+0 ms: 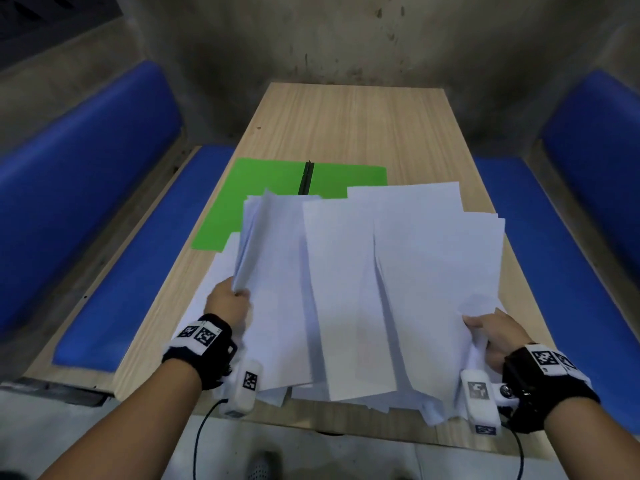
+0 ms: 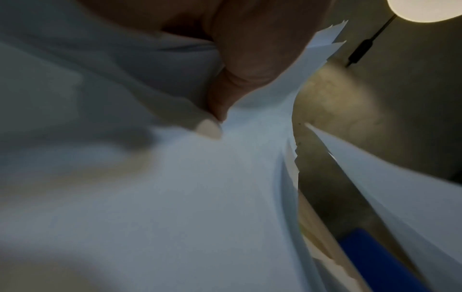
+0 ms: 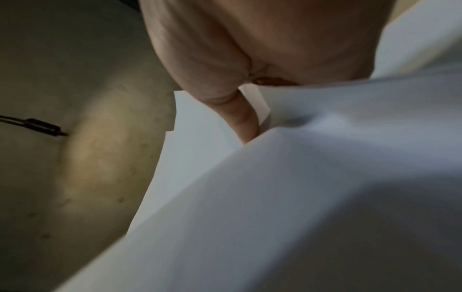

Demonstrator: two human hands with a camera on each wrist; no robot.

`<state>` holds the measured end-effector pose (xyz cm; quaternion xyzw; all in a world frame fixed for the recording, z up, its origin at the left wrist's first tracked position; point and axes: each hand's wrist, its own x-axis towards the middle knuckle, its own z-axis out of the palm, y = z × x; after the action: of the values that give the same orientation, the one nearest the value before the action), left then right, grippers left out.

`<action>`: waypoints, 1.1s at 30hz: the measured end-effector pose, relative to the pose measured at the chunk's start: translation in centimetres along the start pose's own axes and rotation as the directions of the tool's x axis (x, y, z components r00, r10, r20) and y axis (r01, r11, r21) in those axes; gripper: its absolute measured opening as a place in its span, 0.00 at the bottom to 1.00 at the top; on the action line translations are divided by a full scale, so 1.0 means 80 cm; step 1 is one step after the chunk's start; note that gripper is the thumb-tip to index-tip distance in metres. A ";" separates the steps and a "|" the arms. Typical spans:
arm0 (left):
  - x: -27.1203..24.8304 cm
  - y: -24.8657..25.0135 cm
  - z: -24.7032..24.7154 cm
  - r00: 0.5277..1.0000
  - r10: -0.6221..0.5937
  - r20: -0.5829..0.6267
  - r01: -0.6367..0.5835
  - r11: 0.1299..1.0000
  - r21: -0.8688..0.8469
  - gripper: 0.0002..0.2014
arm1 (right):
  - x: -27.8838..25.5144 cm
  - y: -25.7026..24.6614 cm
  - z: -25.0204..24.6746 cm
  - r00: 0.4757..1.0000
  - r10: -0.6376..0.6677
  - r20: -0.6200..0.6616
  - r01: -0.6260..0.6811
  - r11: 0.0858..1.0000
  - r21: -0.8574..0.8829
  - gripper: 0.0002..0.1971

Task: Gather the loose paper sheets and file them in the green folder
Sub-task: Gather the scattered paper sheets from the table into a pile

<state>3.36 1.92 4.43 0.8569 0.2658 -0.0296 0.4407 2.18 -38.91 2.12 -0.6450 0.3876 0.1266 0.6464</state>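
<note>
A messy spread of white paper sheets (image 1: 363, 278) is held up over the near half of the wooden table (image 1: 363, 126). My left hand (image 1: 230, 303) grips the left edge of the sheets, thumb on top. My right hand (image 1: 491, 336) grips their right edge. In the left wrist view my thumb (image 2: 240, 65) presses on the paper (image 2: 175, 197). The right wrist view shows a finger (image 3: 242, 118) tucked between sheets (image 3: 300, 177). The green folder (image 1: 263, 199) lies open flat behind the sheets, its black spine clip (image 1: 306, 178) in the middle; its near part is hidden by paper.
Blue padded benches (image 1: 114, 271) (image 1: 571, 254) run along both sides of the table. A grey concrete wall (image 1: 329, 39) closes the far end. Another sheet (image 1: 214, 282) lies flat on the table under my left hand. Black cables hang from both wrist devices.
</note>
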 end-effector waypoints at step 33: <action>-0.080 0.078 0.026 0.847 0.495 0.195 -0.267 0.712 -0.649 0.22 | -0.107 -0.029 0.093 0.765 -0.630 0.133 0.607 0.775 0.176 0.17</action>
<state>1.26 -5.32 9.58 0.6890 -0.0090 -0.0051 0.7247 0.48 -29.43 8.50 -0.6812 0.0983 -0.0586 0.7231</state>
